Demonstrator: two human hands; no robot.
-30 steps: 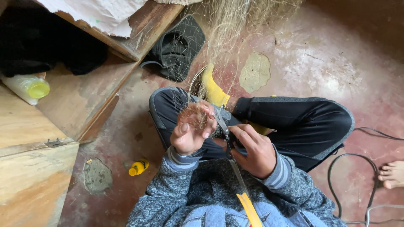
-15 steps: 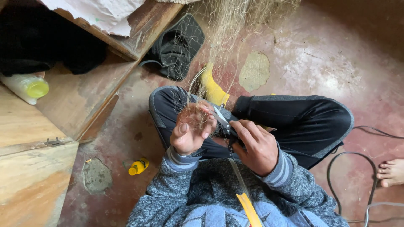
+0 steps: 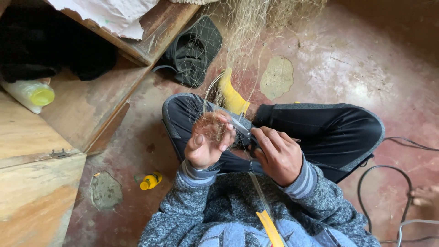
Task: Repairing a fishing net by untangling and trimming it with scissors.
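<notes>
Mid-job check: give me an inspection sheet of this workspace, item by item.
Surface: worn reddish concrete floor with grey patches.
Job's things: fine pale fishing net hanging down into a brownish bunch; metal scissors at the bunch.
Clutter: small yellow bottle on floor; dark mesh cap; clear bottle with yellow cap on wooden steps.
Grippers: left hand grips the net bunch; right hand holds the scissors.
Cables: black cable looping at right.
Surroundings: another person's bare foot at right edge.
</notes>
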